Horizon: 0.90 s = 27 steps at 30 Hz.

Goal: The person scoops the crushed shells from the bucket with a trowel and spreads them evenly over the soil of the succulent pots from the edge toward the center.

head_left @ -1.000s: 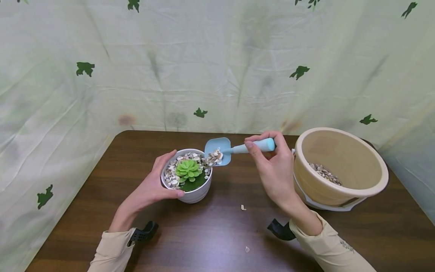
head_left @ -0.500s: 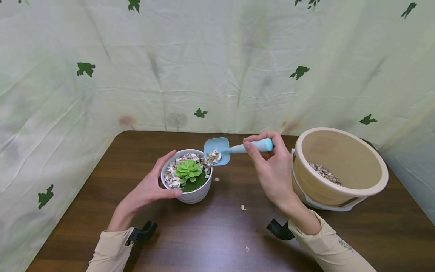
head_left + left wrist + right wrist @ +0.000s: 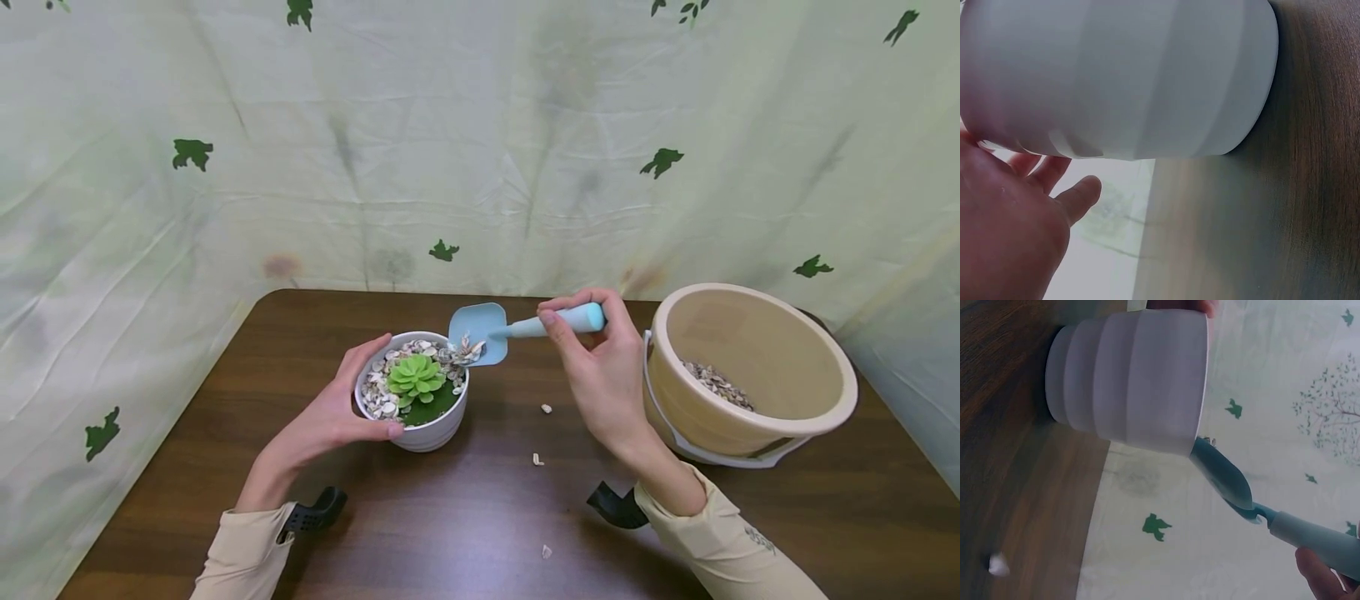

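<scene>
A small white ribbed flower pot (image 3: pixel 429 437) stands upright on the table, with a green succulent (image 3: pixel 416 377) in its middle. Shell chips (image 3: pixel 382 398) cover much of the surface around the plant; a dark green patch shows at the front right. My left hand (image 3: pixel 322 421) holds the pot from the left, thumb along the front rim, fingers at the far side. My right hand (image 3: pixel 603 375) grips the handle of a light blue toy shovel (image 3: pixel 480 321). Its blade leans down to the pot's right rim, chips gathered at the lower edge. In the right wrist view the shovel (image 3: pixel 1225 472) meets the rim.
A beige bucket (image 3: pixel 757 429) with a lowered white handle stands at the right, shell chips (image 3: pixel 717 386) at its bottom. A few loose chips, one of them a small piece (image 3: pixel 546 408), lie on the brown table (image 3: pixel 480 517). A patterned cloth (image 3: pixel 480 150) hangs behind.
Chips have slid down the shovel blade toward the pot, leaving fewer on it. One chip has dropped onto the table and moved right. Both hands have stayed nearly still.
</scene>
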Each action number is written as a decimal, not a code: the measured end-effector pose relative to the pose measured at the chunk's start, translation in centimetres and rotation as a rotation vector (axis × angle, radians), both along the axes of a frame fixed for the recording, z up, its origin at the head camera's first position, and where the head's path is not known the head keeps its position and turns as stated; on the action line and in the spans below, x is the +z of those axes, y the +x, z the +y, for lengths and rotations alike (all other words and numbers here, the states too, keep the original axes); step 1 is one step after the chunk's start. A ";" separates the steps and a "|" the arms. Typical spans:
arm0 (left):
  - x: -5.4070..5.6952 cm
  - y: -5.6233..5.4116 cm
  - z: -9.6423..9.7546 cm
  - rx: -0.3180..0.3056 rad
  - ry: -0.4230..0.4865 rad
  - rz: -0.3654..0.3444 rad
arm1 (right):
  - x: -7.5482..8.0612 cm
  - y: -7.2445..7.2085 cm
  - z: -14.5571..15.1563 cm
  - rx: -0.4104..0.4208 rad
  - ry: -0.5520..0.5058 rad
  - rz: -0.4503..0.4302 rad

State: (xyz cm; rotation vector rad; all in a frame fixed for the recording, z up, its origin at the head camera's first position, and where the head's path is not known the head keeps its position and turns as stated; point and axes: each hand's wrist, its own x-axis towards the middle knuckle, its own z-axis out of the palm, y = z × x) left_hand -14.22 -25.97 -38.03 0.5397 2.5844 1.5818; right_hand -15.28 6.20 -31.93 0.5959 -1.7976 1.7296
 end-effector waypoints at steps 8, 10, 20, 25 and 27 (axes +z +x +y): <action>0.1 0.1 0.1 0.021 -0.025 0.004 | 0.1 0.2 -0.3 0.005 -0.010 -0.003; 0.1 0.1 0.1 0.019 -0.029 0.010 | 0.1 0.3 -0.4 0.003 -0.005 0.005; 0.1 0.3 -0.3 -0.021 0.062 -0.085 | 0.1 0.5 -0.5 0.022 0.008 0.054; 0.1 0.2 -0.3 -0.020 0.086 -0.082 | 0.1 0.6 -0.5 0.029 0.004 0.068; 0.0 0.2 -0.3 -0.014 0.086 -0.074 | 0.2 0.6 -0.5 0.025 0.008 0.072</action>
